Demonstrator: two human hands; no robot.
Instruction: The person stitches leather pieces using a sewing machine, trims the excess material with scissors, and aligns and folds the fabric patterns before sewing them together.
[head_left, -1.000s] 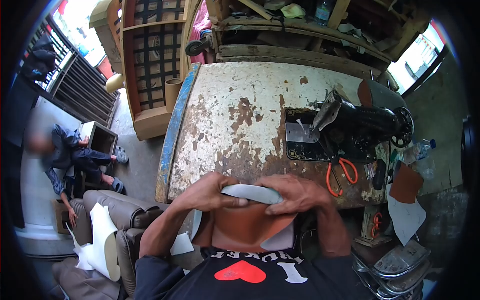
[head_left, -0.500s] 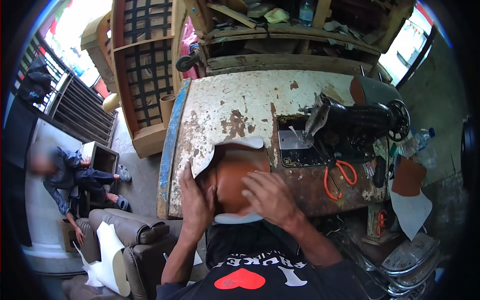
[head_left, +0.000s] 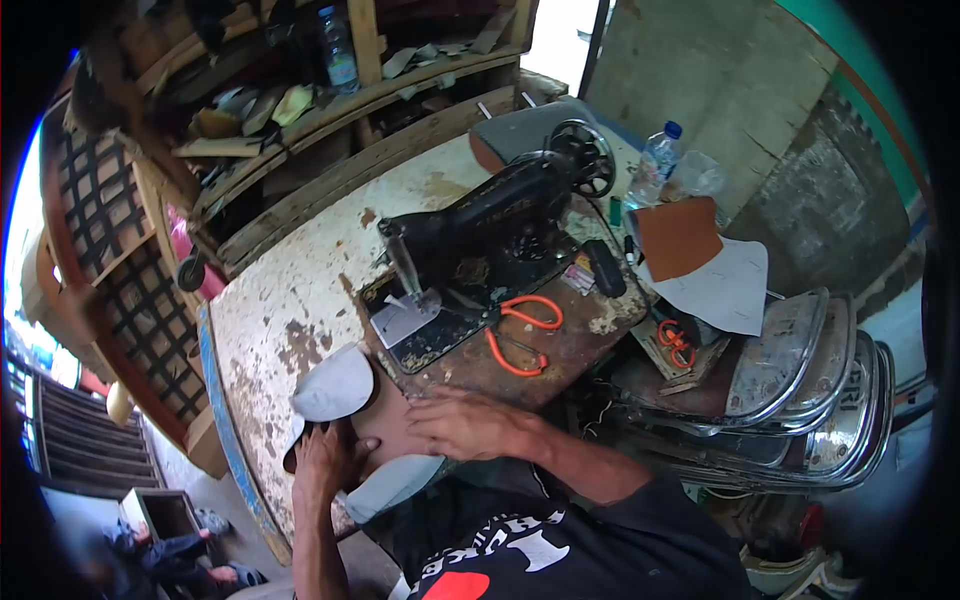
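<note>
Our left hand (head_left: 325,465) and right hand (head_left: 465,425) lie spread on the brown piece (head_left: 385,408). Between them, we should smooth it evenly.

The left forearm (head_left: 317,545) stretches forward almost straight, and the left hand (head_left: 328,462) shows its back, fingers forward and bent (their tips are hard to make out), thumb (head_left: 364,445) spread toward the other side. The right forearm (head_left: 590,468) angles inward across the front, bare to above the wrist. The right hand (head_left: 465,425) lies palm down, its fingers loosely curved and pointing left, near the left hand but apart from it.
</note>
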